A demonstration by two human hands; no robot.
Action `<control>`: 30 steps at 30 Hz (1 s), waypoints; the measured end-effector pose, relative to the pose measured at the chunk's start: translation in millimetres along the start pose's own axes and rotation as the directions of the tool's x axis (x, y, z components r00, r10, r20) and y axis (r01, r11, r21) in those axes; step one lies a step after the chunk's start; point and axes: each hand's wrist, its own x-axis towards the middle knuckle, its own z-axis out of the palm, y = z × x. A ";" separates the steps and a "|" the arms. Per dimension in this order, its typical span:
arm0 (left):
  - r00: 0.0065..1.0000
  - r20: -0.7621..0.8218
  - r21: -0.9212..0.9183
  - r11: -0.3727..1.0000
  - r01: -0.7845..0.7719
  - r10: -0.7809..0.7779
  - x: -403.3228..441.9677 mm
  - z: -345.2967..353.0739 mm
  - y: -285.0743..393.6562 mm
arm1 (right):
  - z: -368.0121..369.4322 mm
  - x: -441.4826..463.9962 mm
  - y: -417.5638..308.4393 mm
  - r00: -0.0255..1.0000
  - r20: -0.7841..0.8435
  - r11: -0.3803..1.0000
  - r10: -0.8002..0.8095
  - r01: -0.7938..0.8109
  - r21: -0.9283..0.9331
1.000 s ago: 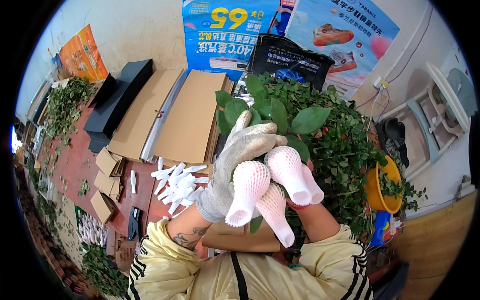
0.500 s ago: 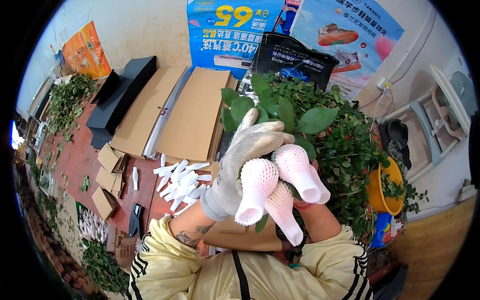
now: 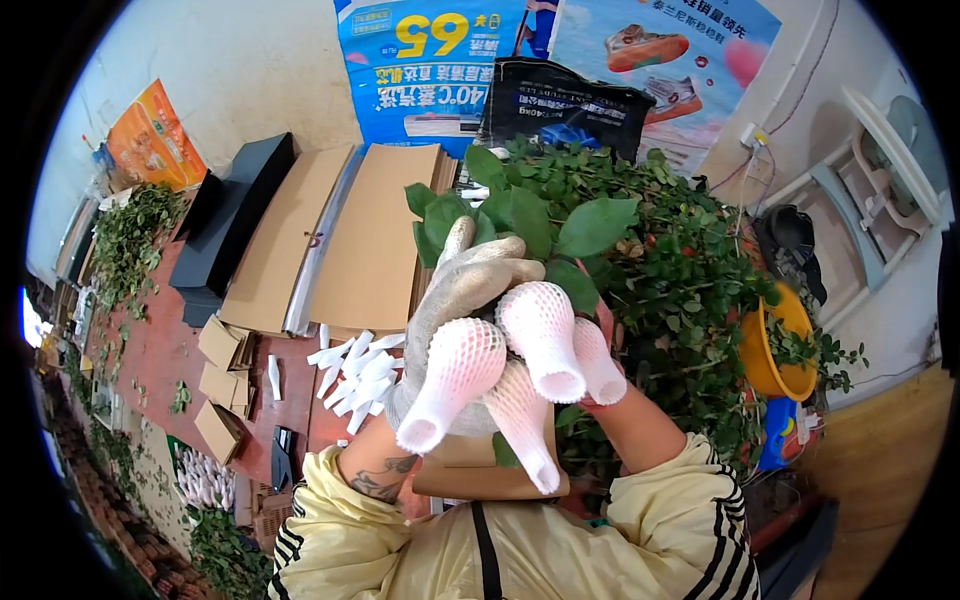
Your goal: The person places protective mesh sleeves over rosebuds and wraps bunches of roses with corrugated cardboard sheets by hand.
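Several pink flower heads in white foam net sleeves (image 3: 467,360) are bunched in front of me, with green leaves (image 3: 597,228) spreading out above them. My left hand (image 3: 462,290), in a grey-white work glove, is closed around the bunch from the left, its fingers bent over behind the sleeved heads. My right hand (image 3: 604,322) is mostly hidden behind the sleeves; only a reddish edge shows above the wrist, close against the bunch. Its fingers cannot be made out. Loose white foam sleeves (image 3: 362,375) lie piled on the red table left of my hands.
Cardboard sheets (image 3: 375,235) and a black box (image 3: 235,225) lie at the back left, with small cardboard pieces (image 3: 226,385) and a black stapler-like tool (image 3: 284,458) nearer. A large heap of leafy stems (image 3: 680,290) fills the right. Beyond it stands a yellow basin (image 3: 775,345).
The view has shifted slightly. The sleeved bunch and both hands sit a little further left, and the bunch has tilted slightly. My left hand keeps its hold.
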 end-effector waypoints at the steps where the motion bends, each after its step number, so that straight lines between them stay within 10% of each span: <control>1: 0.999 0.032 0.040 0.999 -0.020 0.018 0.8 1.7 0.7 | -1.6 -0.6 1.2 1.000 -0.001 1.000 -0.007 0.007 -0.017; 5: 0.989 -0.146 -0.153 0.988 -0.031 0.008 8.1 16.3 12.4 | -4.9 -5.4 7.9 0.999 -0.011 0.997 -0.030 0.030 -0.070; 7: 0.999 -0.036 0.194 0.980 0.044 -0.037 22.5 11.2 25.6 | -6.4 -7.4 12.4 0.998 -0.033 0.996 -0.058 0.056 -0.065; 10: 0.995 0.090 0.174 0.983 -0.051 0.036 26.0 6.0 23.9 | -2.2 0.8 3.6 0.996 -0.050 0.977 -0.078 0.086 0.194; 12: 0.981 0.147 0.031 0.991 -0.131 0.125 35.8 -1.4 27.8 | 0.5 11.4 -20.4 0.981 0.003 0.570 0.195 -0.115 0.813; 19: 0.995 0.014 -0.246 0.965 0.096 -0.096 43.4 -10.8 30.9 | -1.2 34.3 -23.1 0.950 0.274 0.205 0.149 -0.301 0.931; 25: 0.955 -0.227 -0.433 0.898 0.075 -0.189 47.6 1.0 30.9 | -9.3 29.8 -24.9 0.988 -0.001 0.370 0.152 -0.056 0.927; 30: 0.975 -0.204 -0.074 0.994 0.077 -0.091 53.8 10.4 28.1 | -12.6 23.7 1.9 0.979 -0.138 0.599 0.151 0.021 0.801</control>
